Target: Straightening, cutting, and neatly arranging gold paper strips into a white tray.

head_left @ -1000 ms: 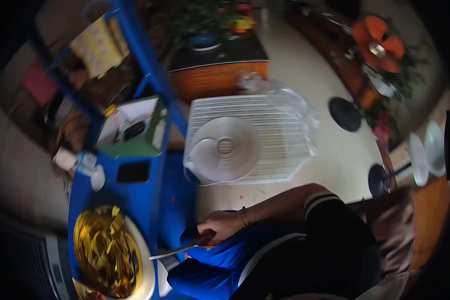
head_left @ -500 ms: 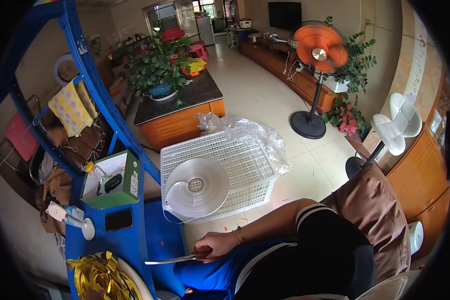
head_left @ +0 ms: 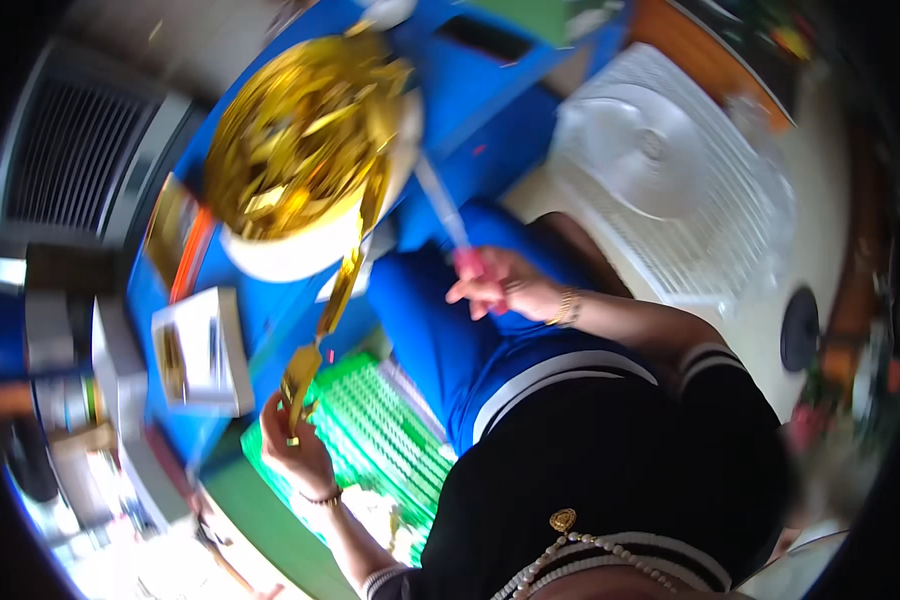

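Observation:
My left hand [head_left: 297,458] is closed on a strip of gold foil ribbon [head_left: 342,290] at the lower left. The strip runs up to a heap of gold foil ribbon [head_left: 300,135] in a round white tub [head_left: 290,258]. My right hand [head_left: 510,283] grips the pink handle of a tool with a long thin pale blade [head_left: 438,195], over my blue-clad lap. Its blade points up toward the tub's right side. Blur hides whether it is a knife or closed scissors.
The tub stands on a blue table [head_left: 470,85]. A dark phone [head_left: 483,38] lies beyond it and a small white box [head_left: 205,350] nearer. Right of me is a white plastic crate [head_left: 620,215] bearing a pale coil [head_left: 650,145]. A green crate [head_left: 380,430] sits below my left arm.
The view has swung down and left. My left hand has come into view holding the gold ribbon. The right hand still holds the bladed tool, which now points upward.

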Action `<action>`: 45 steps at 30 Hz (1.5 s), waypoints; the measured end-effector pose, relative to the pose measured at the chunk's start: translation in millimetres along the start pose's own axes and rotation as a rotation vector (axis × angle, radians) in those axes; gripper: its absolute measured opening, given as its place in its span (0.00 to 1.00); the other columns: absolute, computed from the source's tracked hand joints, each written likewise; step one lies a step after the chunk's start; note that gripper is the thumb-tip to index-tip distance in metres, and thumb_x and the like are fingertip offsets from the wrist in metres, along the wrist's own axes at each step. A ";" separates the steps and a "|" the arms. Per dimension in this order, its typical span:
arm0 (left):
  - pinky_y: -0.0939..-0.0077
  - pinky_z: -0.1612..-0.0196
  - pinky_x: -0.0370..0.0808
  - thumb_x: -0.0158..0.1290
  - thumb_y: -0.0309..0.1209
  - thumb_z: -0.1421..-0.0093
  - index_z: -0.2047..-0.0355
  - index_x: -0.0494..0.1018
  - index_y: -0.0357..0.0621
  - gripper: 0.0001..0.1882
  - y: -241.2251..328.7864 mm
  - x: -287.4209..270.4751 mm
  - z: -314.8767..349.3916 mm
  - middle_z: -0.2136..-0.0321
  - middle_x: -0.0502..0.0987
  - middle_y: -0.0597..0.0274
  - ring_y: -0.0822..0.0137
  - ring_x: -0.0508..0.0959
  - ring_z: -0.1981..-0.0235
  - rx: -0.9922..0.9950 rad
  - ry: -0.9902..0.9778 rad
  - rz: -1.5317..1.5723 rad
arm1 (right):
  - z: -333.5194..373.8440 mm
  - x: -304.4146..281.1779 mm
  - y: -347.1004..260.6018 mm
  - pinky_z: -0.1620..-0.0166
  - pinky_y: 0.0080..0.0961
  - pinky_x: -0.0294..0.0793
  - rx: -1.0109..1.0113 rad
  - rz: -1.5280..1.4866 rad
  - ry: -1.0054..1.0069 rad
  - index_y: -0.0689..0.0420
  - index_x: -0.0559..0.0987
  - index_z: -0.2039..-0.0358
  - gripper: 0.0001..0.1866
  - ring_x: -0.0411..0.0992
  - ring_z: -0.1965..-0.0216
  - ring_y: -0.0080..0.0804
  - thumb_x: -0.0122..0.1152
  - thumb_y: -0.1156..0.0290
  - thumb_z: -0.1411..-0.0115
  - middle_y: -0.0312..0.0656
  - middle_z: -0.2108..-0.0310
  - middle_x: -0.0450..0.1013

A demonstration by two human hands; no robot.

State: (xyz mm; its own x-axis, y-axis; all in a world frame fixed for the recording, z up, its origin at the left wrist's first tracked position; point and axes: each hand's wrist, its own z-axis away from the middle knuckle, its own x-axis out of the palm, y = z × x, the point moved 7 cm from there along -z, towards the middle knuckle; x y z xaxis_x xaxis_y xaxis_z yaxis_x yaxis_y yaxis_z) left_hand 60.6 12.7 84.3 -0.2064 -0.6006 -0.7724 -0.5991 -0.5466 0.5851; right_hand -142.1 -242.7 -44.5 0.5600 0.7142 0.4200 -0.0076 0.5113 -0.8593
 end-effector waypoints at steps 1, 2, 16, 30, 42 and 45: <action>0.78 0.70 0.75 0.47 0.18 0.49 0.56 0.72 0.36 0.18 -18.9 -10.9 15.0 0.70 0.78 0.56 0.69 0.78 0.75 -0.103 0.101 0.055 | -1.8 4.0 0.5 0.75 0.17 0.71 -0.012 -0.043 -0.039 0.58 0.70 0.69 0.14 0.72 0.79 0.23 0.67 0.67 0.47 0.38 0.75 0.73; 0.80 0.74 0.73 0.46 0.18 0.48 0.57 0.72 0.35 0.17 -36.7 -19.9 31.0 0.71 0.77 0.57 0.71 0.76 0.78 -0.203 0.139 -0.001 | -3.9 8.6 0.3 0.75 0.17 0.72 -0.027 -0.085 -0.067 0.58 0.69 0.69 0.14 0.72 0.79 0.22 0.66 0.67 0.47 0.38 0.74 0.74; 0.77 0.73 0.73 0.38 0.17 0.44 0.63 0.66 0.38 0.11 -29.7 -5.7 125.8 0.76 0.73 0.58 0.69 0.76 0.77 -0.259 0.042 0.180 | -62.3 24.6 31.7 0.74 0.14 0.68 -0.194 0.002 -0.033 0.56 0.67 0.66 0.14 0.74 0.73 0.23 0.64 0.69 0.45 0.41 0.67 0.74; 0.65 0.60 0.73 0.59 0.31 0.48 0.57 0.70 0.36 0.19 30.1 127.8 -19.1 0.63 0.75 0.49 0.50 0.76 0.61 0.257 -0.413 -0.072 | 30.1 -43.6 52.4 0.74 0.14 0.67 -0.023 0.519 -0.234 0.58 0.67 0.67 0.17 0.68 0.78 0.14 0.68 0.74 0.51 0.34 0.77 0.71; 0.63 0.54 0.71 0.62 0.40 0.53 0.54 0.64 0.34 0.32 181.8 308.2 -131.3 0.60 0.69 0.50 0.54 0.72 0.56 0.357 -0.300 -0.291 | 44.6 -89.8 34.7 0.66 0.19 0.72 -0.204 0.434 0.021 0.57 0.65 0.68 0.19 0.70 0.71 0.19 0.69 0.77 0.53 0.35 0.74 0.69; 0.62 0.58 0.73 0.63 0.42 0.55 0.58 0.64 0.36 0.31 190.3 313.8 -144.9 0.62 0.70 0.51 0.54 0.74 0.59 0.321 -0.274 -0.326 | 40.0 -94.1 34.5 0.67 0.18 0.72 -0.193 0.417 0.051 0.57 0.65 0.69 0.18 0.69 0.72 0.19 0.69 0.78 0.53 0.36 0.75 0.69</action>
State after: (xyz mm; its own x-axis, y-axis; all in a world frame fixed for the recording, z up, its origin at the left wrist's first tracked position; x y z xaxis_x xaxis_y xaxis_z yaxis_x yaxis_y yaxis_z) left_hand -6.0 -364.4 -10.9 -0.1387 -0.2312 -0.9630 -0.8638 -0.4474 0.2318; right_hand -228.2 -273.1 -102.0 0.5817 0.8133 0.0165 -0.0892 0.0840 -0.9925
